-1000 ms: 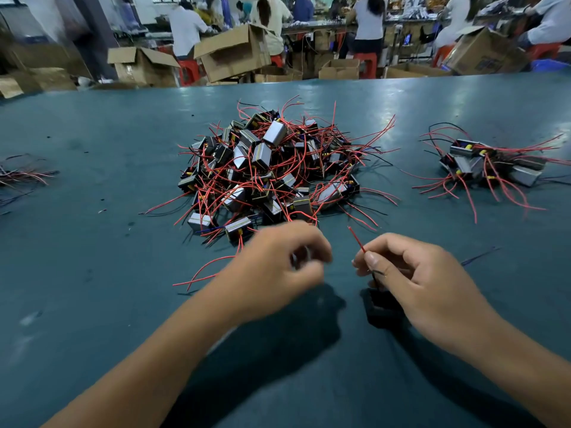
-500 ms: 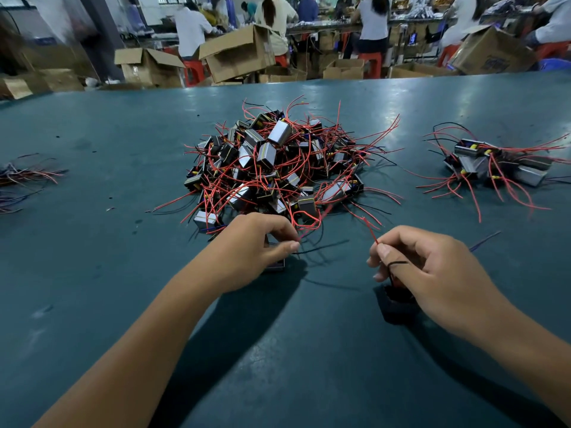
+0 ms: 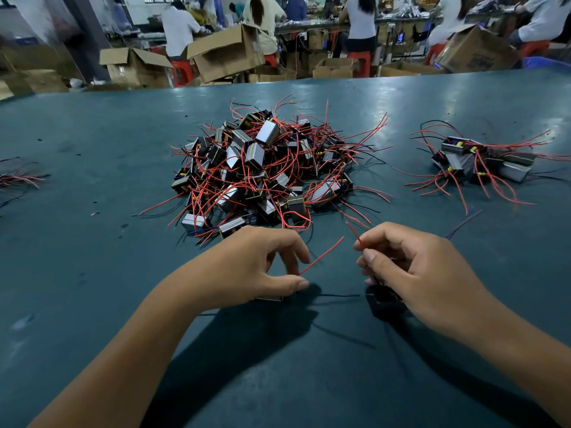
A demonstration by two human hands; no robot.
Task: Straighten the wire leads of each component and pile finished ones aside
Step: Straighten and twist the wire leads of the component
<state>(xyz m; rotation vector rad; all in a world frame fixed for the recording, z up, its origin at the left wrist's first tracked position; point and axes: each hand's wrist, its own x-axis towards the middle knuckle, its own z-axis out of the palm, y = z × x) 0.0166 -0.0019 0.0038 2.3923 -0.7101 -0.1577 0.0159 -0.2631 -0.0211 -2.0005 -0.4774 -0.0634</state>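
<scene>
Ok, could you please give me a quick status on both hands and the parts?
Left hand grips a fresh part on the table. Right hand pinches a red wire, its part underneath. Big pile ahead, small pile right. Nothing in the way.

The table (image 3: 92,304) was coloured dark teal. The big pile (image 3: 262,171) was made of black and silver blocks with red wires.
</scene>
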